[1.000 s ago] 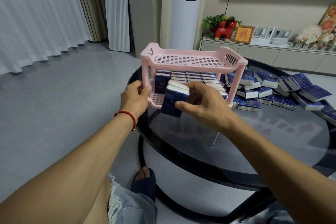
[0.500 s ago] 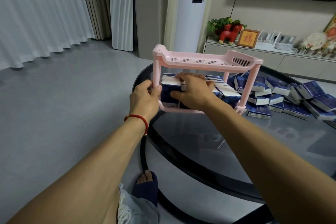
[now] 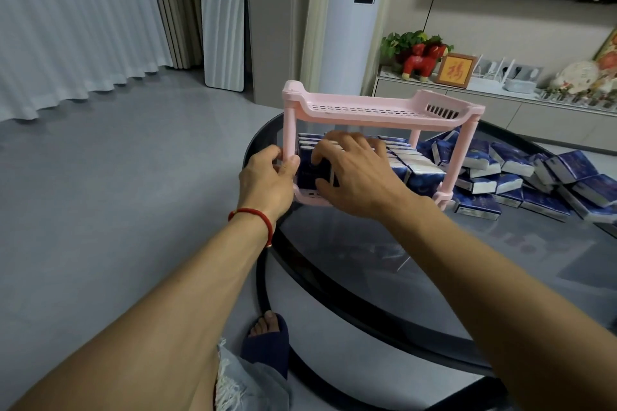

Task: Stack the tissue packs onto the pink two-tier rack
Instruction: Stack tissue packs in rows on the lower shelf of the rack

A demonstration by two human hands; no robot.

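- A pink plastic two-tier rack stands at the near left edge of a round dark glass table.
- The left hand grips the rack's front left post, thumb and fingers curled round it.
- The right hand reaches into the rack's lower tier, fingers spread over a dark blue tissue pack at its front left corner, thumb against the pack's front.
- Rows of packs fill that tier; the upper tier holds none.
- More loose blue tissue packs lie heaped on the table right of the rack.
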